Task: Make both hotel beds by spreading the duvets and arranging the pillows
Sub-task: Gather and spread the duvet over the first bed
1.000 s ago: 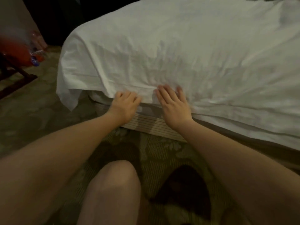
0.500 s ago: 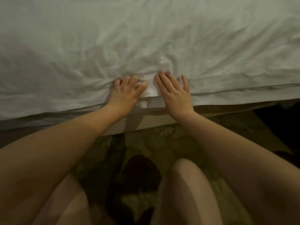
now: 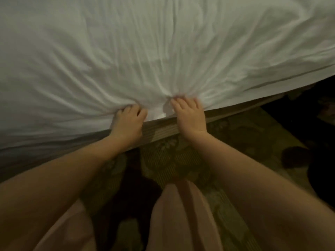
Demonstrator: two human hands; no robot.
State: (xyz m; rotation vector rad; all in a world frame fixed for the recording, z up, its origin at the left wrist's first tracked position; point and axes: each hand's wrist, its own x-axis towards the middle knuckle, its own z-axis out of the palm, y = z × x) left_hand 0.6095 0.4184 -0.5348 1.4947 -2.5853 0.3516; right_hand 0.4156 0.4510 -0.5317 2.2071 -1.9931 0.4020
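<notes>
A white duvet [image 3: 163,48] covers the bed and fills the upper half of the view. Its lower edge hangs over the striped side of the bed base [image 3: 161,131]. My left hand [image 3: 129,122] grips the duvet's edge with curled fingers, and folds bunch up above it. My right hand [image 3: 190,116] is close beside it and its fingers also dig into the cloth, with creases fanning out from both hands. No pillow is in view.
A patterned carpet [image 3: 244,134] lies beneath the bed's edge. My knees in pale cloth [image 3: 181,214] are at the bottom of the view. A dark area [image 3: 317,124] lies at the right beyond the bed's corner.
Both hands went from lying flat on the duvet's edge to clutching it, and the cloth now bunches into folds. The view has shifted right along the bed.
</notes>
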